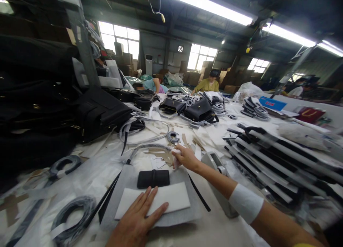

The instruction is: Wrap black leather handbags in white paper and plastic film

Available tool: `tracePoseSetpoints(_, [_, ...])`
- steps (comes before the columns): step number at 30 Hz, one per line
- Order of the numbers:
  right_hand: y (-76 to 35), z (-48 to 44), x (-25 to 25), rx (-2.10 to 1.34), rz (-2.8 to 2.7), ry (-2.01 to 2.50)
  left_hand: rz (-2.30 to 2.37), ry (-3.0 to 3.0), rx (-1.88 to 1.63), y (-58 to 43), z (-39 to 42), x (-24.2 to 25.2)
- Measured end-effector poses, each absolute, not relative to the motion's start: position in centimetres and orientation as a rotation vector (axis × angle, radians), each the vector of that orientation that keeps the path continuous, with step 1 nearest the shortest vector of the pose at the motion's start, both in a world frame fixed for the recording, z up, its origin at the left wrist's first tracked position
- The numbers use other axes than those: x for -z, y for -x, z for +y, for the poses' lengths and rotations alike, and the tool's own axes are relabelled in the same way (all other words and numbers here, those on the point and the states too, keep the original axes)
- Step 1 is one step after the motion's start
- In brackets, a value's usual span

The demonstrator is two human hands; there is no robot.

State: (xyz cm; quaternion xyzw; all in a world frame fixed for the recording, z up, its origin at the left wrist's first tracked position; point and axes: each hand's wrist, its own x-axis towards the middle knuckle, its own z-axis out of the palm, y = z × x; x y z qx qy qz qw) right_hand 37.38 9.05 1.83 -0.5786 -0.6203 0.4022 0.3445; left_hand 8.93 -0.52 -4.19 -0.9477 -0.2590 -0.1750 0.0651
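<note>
White pad [174, 197] is laid on grey sheet [187, 215] on the bench [217, 227], beside black piece [144, 179]. Pad is pressed by left hand [136, 216], fingers spread, nothing gripped. White slip [175, 164] is pinched between right hand's [185, 157] closed fingers, near wrapped handle [150, 146].

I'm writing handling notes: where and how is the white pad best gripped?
Likely pinch the white pad by its right end, coming from the right: it lies flat and that end is uncovered, while the left hand covers part of the rest.

White worktable [214, 225] bearing a grey sheet [178, 177], wrapped coils [88, 206], black bags [199, 111], stacked black pieces [270, 161], cardboard scraps [162, 155]
</note>
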Motion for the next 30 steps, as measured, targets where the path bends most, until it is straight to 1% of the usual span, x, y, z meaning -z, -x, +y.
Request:
tracePoseSetpoints(3, [-36.5,7.0,-2.7,-1.011,-1.685,1.456,-0.775,2.88,0.546,-9.0,-0.4,4.5])
tracePoseSetpoints(12, [-34.7,-0.3,-4.6,-0.706,-2.011,1.391,-0.812,2.888,0.564,-9.1,-0.4,5.3])
tracePoseSetpoints(15, [-34.5,-3.2,-3.8,-0.53,-2.087,1.293,-0.826,2.912,0.581,-9.1,-0.4,5.5])
tracePoseSetpoints(20, [-33.3,-6.6,-1.2,-0.169,-2.153,1.128,-0.83,2.944,0.565,-9.0,-0.4,5.4])
tracePoseSetpoints(26, [-32.3,-8.1,0.8,-0.081,-1.971,1.086,-0.824,2.949,0.512,-9.1,-0.8,4.6])
tracePoseSetpoints(30, [-32.3,-8.7,1.3,-0.105,-2.004,1.079,-0.808,2.983,0.436,-9.2,-0.7,4.1])
